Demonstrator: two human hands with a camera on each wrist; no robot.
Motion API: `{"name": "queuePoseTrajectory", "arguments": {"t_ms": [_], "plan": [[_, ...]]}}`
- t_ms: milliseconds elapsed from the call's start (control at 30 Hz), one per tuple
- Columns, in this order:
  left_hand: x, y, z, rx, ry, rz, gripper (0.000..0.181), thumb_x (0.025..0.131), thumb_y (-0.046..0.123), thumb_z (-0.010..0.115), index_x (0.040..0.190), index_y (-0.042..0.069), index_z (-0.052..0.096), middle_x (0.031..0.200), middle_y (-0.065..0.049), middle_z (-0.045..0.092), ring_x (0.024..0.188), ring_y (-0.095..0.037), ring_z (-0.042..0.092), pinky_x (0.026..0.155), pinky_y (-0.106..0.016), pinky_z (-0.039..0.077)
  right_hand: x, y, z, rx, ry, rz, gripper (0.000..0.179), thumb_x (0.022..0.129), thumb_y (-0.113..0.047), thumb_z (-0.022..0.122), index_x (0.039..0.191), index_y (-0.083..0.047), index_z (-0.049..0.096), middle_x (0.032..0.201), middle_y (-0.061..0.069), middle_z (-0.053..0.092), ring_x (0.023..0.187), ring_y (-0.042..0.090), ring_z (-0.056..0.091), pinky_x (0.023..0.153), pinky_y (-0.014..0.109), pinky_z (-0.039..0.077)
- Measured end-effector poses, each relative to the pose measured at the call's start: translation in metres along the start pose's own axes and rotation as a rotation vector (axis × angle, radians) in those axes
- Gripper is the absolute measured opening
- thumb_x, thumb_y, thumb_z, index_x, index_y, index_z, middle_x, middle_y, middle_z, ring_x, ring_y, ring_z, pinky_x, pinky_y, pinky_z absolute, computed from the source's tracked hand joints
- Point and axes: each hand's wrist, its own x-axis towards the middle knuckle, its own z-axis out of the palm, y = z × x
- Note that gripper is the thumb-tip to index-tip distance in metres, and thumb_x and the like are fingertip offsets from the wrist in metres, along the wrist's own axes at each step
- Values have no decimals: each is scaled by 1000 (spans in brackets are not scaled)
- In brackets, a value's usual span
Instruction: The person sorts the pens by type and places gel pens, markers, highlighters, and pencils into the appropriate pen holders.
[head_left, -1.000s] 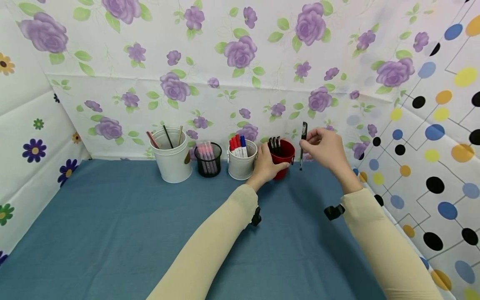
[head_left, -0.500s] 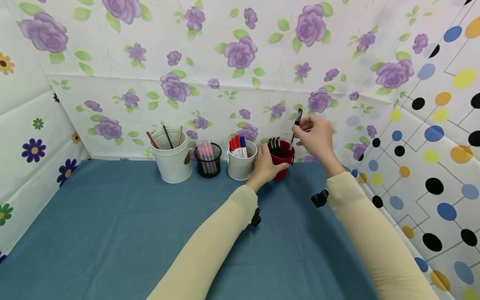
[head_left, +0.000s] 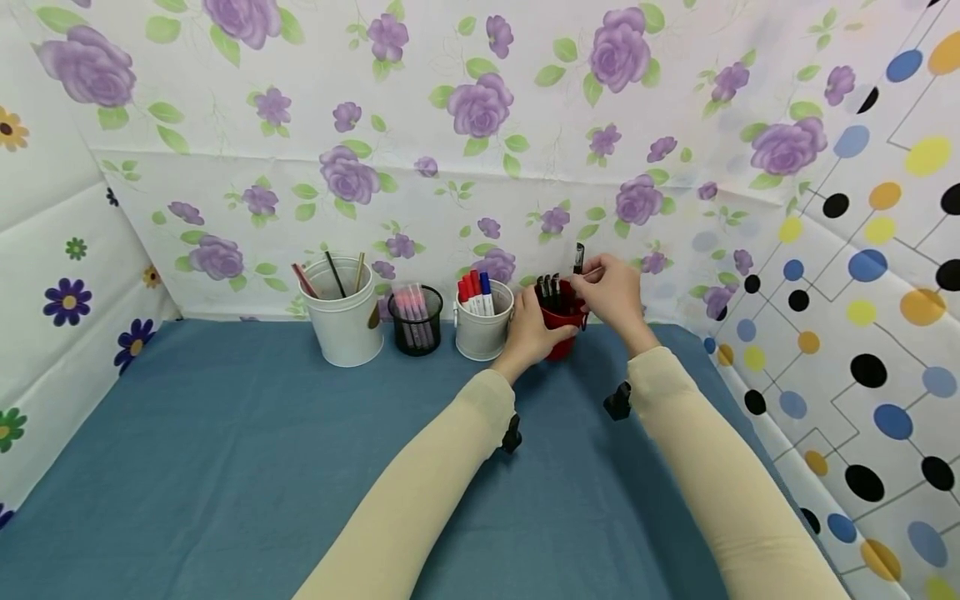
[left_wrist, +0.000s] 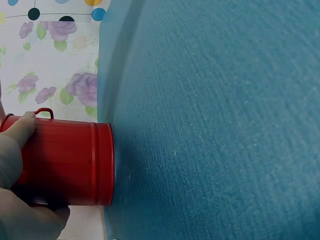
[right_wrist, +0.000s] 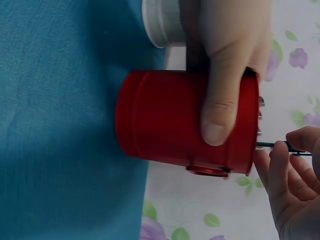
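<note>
A red metal bucket point(head_left: 558, 343) with small side handles stands at the back of the table, holding several black pens point(head_left: 548, 290). My left hand point(head_left: 529, 333) grips it from the left, thumb across its front near the rim, as the right wrist view shows. Over the bucket's right side, my right hand point(head_left: 611, 290) pinches a black-capped pen point(head_left: 579, 257) between thumb and fingers. The pen stands nearly upright, cap up. In the right wrist view its lower end passes inside the bucket's rim, where the bucket wall hides it.
Left of the red bucket stand a small white bucket point(head_left: 480, 337) with red and blue markers point(head_left: 474, 292), a black mesh cup point(head_left: 417, 333) with pink pens point(head_left: 410, 302), and a larger white bucket point(head_left: 345, 329) with a few pencils point(head_left: 335, 275). Patterned cloth walls border the blue tablecloth point(head_left: 247, 467).
My right hand has moved left with the pen, first up over the red bucket, then down so the pen's lower end is inside. The left hand keeps its grip on the bucket.
</note>
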Motion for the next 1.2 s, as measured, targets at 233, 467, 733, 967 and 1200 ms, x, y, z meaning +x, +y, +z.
{"name": "queuePoseTrajectory", "arguments": {"t_ms": [233, 467, 733, 967, 1200], "plan": [[3, -3, 1, -11, -4, -8, 94, 94, 40, 83, 161, 7, 26, 155, -17, 39, 142, -31, 47, 121, -44, 41, 1, 5, 10, -71, 1, 8, 25, 100, -25, 73, 112, -3, 68, 99, 17, 80, 61, 22, 73, 97, 53, 58], [5, -5, 3, 4, -11, -24, 95, 93, 42, 83, 162, 8, 26, 155, -16, 40, 141, -30, 48, 120, -44, 42, 3, 7, 15, -120, 4, 1, 26, 99, -24, 73, 116, -4, 69, 101, 16, 80, 66, 25, 73, 92, 50, 60], [4, -4, 1, -5, -13, -12, 93, 94, 41, 82, 161, 7, 26, 155, -16, 40, 140, -30, 48, 120, -44, 43, 1, 8, 14, -108, 6, 5, 22, 100, -19, 70, 118, -6, 71, 102, 17, 79, 70, 29, 73, 89, 52, 60], [6, -5, 4, -11, -21, -12, 95, 94, 42, 82, 162, 8, 25, 155, -15, 39, 140, -30, 48, 120, -44, 42, -8, 10, 6, -52, 10, -50, 22, 99, -14, 65, 117, -5, 73, 101, 18, 79, 73, 29, 75, 62, 41, 62], [5, -5, 6, -5, -9, -17, 96, 94, 41, 82, 162, 8, 23, 157, -16, 38, 143, -30, 47, 121, -44, 41, -22, 11, -11, -19, -21, -72, 25, 100, -15, 63, 121, -4, 72, 105, 18, 77, 85, 32, 75, 64, 38, 63]]}}
